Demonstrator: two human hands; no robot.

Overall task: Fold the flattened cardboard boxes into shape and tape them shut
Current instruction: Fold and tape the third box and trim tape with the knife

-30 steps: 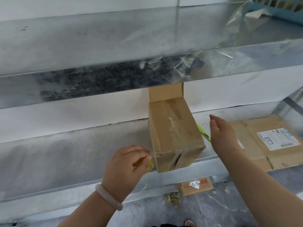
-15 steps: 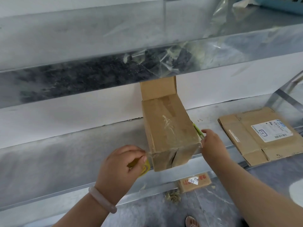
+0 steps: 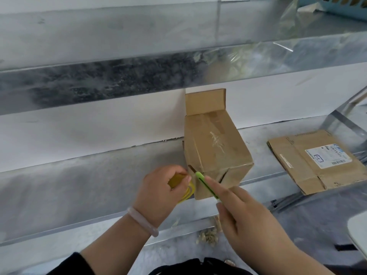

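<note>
Head view, left hand (image 3: pixel 160 193) gripping mostly hidden tape roll (image 3: pixel 188 193), right hand (image 3: pixel 244 215) holding green cutter (image 3: pixel 204 182) by box (image 3: pixel 216 147)

My left hand (image 3: pixel 164 192) curls round a yellow tape roll (image 3: pixel 187 193), knuckles toward twelve o'clock, a pale smooth bangle (image 3: pixel 143 221) on its wrist. My right hand (image 3: pixel 244 215) pinches a slim green plastic cutter (image 3: pixel 203 182), forefinger straight, pointing toward ten o'clock.

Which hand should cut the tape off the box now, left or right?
Right, probably: the right hand grips the green cutter, tip beside the box, while the left hand holds the tape roll.
</note>
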